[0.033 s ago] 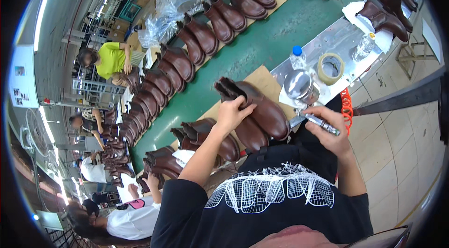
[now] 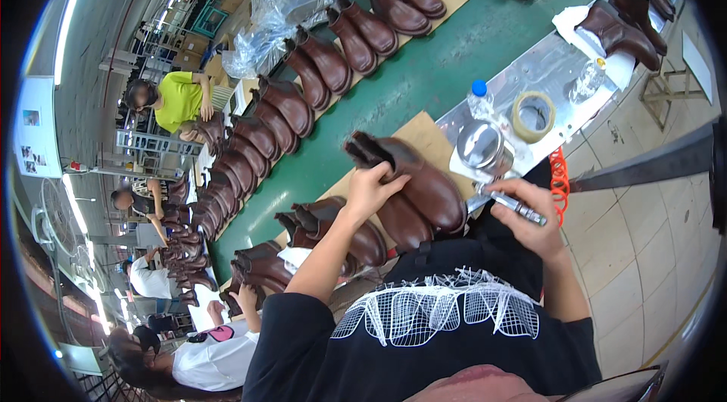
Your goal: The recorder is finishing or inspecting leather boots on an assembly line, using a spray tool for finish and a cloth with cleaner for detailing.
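My left hand (image 2: pixel 372 191) is closed on the ankle part of a dark brown ankle boot (image 2: pixel 433 188), thumb along its near side. The boot is tilted and leans over its mate (image 2: pixel 401 222), toes toward me. To the right of the toes, my right hand (image 2: pixel 528 212) is wrapped round a slim silver spray gun (image 2: pixel 515 207), its front end pointing at the boot toe, apart from it. Beyond it stands a round metal cup (image 2: pixel 481 144); whether it joins the spray gun I cannot tell.
An orange coiled hose (image 2: pixel 559 182) hangs by my right hand. Clear tape (image 2: pixel 534 115) and a blue-capped bottle (image 2: pixel 480 101) stand on the metal ledge (image 2: pixel 522 84). Boot rows line the green belt (image 2: pixel 356 110); a co-worker (image 2: pixel 204 360) sits at left, and a dark post (image 2: pixel 644 156) rises at right.
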The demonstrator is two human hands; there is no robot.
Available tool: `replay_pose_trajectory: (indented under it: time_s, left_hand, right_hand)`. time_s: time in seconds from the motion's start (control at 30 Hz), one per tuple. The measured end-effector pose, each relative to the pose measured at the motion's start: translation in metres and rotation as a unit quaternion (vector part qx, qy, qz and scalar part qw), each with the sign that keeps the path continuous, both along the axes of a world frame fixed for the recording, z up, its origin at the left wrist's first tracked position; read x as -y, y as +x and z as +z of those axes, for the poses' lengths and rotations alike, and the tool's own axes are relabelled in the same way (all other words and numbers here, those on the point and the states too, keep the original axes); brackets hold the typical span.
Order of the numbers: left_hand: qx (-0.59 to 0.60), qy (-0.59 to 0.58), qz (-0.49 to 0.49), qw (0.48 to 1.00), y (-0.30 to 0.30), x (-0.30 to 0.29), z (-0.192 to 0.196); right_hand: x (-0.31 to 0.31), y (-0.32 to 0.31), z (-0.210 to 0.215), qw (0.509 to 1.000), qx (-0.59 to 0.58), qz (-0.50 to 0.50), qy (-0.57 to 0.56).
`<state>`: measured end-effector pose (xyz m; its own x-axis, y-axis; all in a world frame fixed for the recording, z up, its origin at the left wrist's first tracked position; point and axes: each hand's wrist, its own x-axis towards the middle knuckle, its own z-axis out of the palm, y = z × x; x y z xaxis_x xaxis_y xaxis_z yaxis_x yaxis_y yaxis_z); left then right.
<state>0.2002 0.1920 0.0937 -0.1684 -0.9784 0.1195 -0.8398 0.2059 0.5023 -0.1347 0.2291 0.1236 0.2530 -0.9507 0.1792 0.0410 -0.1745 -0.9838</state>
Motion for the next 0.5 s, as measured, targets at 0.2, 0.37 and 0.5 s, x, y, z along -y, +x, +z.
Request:
replay_pose_trajectory:
  time_s: [0.2, 0.37, 0.5]
  left_hand:
    - [-0.114, 0.009, 0.064, 0.991, 0.034, 0.047, 0.069]
    - [-0.147, -0.044, -0.039, 0.987, 0.011, 0.199, 0.14]
    - [-0.082, -0.058, -0.099, 0.99, -0.011, 0.329, 0.147]
  right_hand:
    - [0.018, -0.015, 0.008, 0.999, -0.032, 0.002, 0.002]
    - [0.043, -0.028, 0.026, 0.997, -0.007, -0.023, 0.071]
    - [0.058, -0.021, 0.032, 0.987, 0.01, -0.053, 0.154]
